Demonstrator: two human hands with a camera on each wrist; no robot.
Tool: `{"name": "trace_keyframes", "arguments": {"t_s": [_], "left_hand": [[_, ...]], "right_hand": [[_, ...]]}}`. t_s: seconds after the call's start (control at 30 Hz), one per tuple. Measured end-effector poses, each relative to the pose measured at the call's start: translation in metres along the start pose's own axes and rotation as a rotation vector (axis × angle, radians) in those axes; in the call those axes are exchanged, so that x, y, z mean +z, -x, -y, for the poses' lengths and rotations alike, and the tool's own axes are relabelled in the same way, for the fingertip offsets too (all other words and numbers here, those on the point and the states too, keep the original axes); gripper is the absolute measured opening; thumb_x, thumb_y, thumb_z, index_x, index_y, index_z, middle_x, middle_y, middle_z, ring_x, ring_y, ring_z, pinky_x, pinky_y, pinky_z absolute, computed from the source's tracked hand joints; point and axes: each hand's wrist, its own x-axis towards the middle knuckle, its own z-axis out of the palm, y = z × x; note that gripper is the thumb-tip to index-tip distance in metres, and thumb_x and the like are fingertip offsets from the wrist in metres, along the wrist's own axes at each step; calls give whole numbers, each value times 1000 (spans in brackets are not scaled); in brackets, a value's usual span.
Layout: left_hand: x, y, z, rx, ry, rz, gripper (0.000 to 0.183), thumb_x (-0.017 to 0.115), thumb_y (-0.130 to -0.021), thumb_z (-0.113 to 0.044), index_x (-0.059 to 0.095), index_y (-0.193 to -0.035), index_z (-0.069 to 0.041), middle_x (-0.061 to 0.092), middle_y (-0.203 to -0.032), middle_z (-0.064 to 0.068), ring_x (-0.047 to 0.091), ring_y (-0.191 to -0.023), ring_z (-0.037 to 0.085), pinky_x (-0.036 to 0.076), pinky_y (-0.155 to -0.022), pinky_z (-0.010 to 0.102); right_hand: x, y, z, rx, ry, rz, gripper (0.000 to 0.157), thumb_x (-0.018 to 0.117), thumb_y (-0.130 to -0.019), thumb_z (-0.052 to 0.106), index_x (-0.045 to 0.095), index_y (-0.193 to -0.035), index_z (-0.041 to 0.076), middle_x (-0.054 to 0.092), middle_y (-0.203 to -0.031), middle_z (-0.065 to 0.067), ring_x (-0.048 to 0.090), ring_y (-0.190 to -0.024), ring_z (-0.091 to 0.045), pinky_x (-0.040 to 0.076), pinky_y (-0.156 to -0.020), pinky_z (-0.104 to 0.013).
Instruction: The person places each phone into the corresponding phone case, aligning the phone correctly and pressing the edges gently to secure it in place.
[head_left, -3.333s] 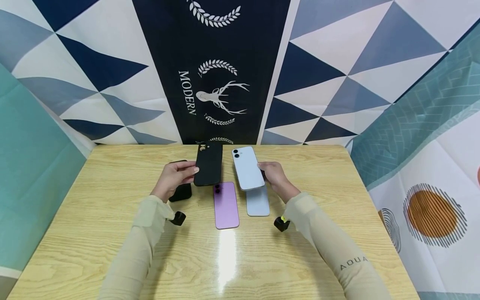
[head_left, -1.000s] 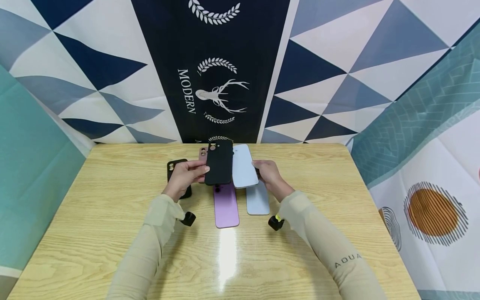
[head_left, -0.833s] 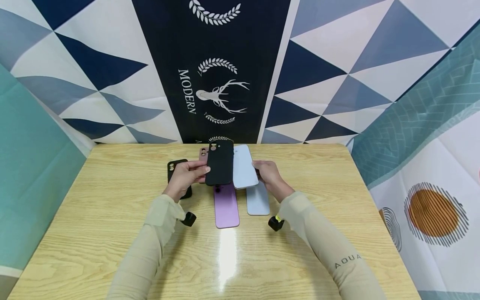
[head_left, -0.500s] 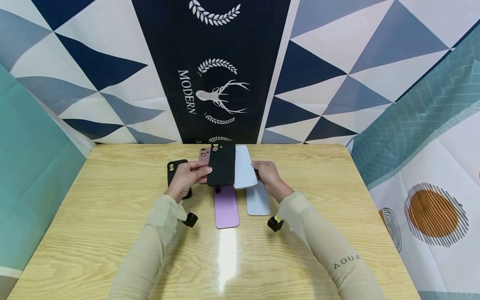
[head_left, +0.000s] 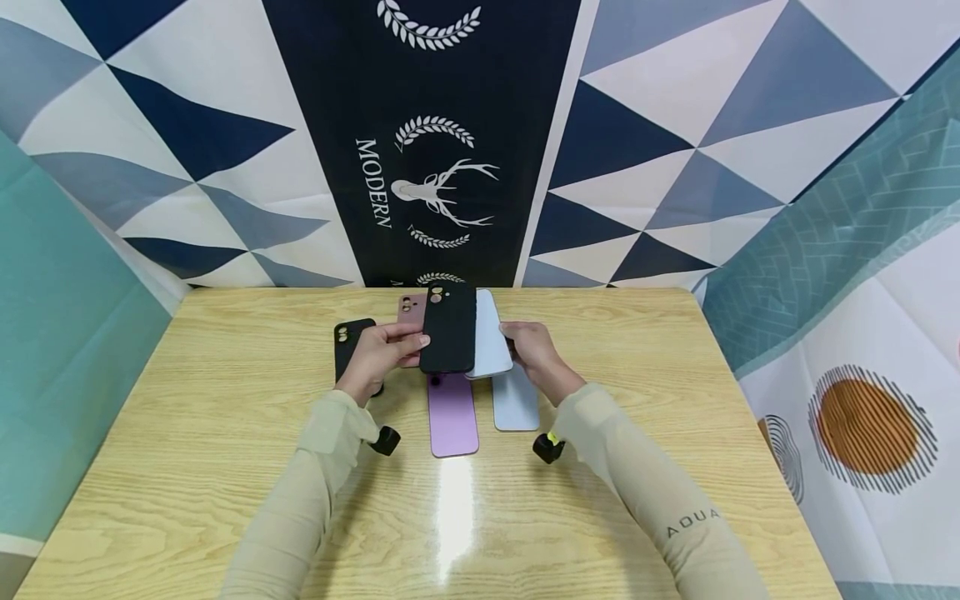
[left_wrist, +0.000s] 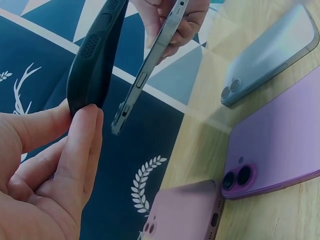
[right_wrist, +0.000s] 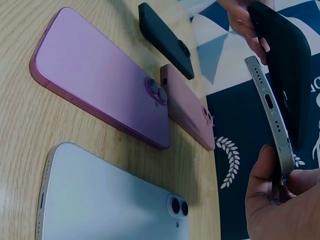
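A black phone case [head_left: 450, 329] is pinched by its left edge between thumb and fingers of my left hand [head_left: 381, 354]. Its camera cutouts are at the top. My right hand [head_left: 534, 350] grips a pale blue phone [head_left: 492, 342] by its right side. The head view has the case overlapping the phone's left part, including its cameras. Seen from the left wrist, the case [left_wrist: 95, 60] and the phone [left_wrist: 145, 75] stand tilted side by side, with a gap between them. In the right wrist view the phone's port end [right_wrist: 270, 100] faces the camera.
A purple phone [head_left: 453, 421] and a second pale blue phone [head_left: 516, 404] lie on the wooden table [head_left: 247, 467]. Behind the held case lies a pink case [head_left: 410, 307]; another black case [head_left: 354, 335] is partly hidden by my left hand. A patterned cloth [head_left: 615, 167] hangs behind the table.
My left hand has carried the black case to the right, so it now overlaps the phone and the pink case shows. My right hand has moved slightly left with the phone.
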Motion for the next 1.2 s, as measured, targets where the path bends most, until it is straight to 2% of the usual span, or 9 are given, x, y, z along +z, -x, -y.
{"name": "trace_keyframes", "arguments": {"t_s": [0.23, 0.5, 0.67, 0.73, 0.93, 1.07, 1.2], "left_hand": [[2, 0, 0, 3, -5, 4, 41, 67, -87, -21, 59, -126, -10, 59, -127, 10, 65, -87, 4, 57, -81, 24], [6, -2, 2, 6, 29, -3, 40, 68, -86, -18, 60, -124, -9, 63, -117, 8, 65, -84, 4, 56, -86, 30], [7, -1, 2, 9, 30, 2, 40, 68, -86, -18, 60, -124, -8, 64, -113, 5, 64, -86, 4, 57, -80, 24], [8, -1, 1, 7, 35, -1, 39, 68, -87, -17, 60, -124, -8, 64, -112, 5, 64, -85, 4, 57, -81, 25], [10, -1, 1, 2, 54, 6, 39, 67, -87, -14, 60, -124, -7, 64, -112, 6, 64, -84, 3, 51, -95, 39], [12, 0, 1, -6, 57, 5, 38, 68, -87, -14, 61, -123, -8, 64, -115, 8, 64, -83, 4, 50, -96, 40], [13, 1, 0, 2, 64, -2, 37, 68, -86, -14, 61, -122, -6, 66, -110, 5, 65, -80, 3, 50, -96, 42]], "right_hand": [[2, 0, -1, -8, 0, 3, 34, 46, -97, 15, 57, -124, -3, 56, -85, 0, 50, -73, -9, 43, -58, -16], [3, 1, -1, -8, -18, 7, 34, 47, -97, 13, 56, -125, -3, 56, -84, 2, 50, -69, -5, 44, -58, -15], [4, 1, -1, -10, -23, 8, 33, 47, -97, 12, 56, -125, -4, 55, -81, 3, 49, -67, -5, 43, -57, -15], [5, 2, -1, -9, -27, 6, 33, 47, -96, 12, 57, -124, -4, 55, -79, 3, 49, -66, -5, 42, -57, -15], [6, 3, 0, -10, -33, 9, 33, 48, -96, 12, 56, -124, -5, 54, -80, 3, 49, -66, -5, 43, -57, -15], [6, 3, 0, -15, -45, 22, 34, 47, -97, 11, 55, -125, -6, 55, -78, 3, 49, -65, -4, 43, -58, -16], [6, 4, 0, -15, -52, 34, 33, 47, -97, 12, 56, -124, -5, 55, -75, 4, 48, -65, -6, 41, -59, -17]]}}
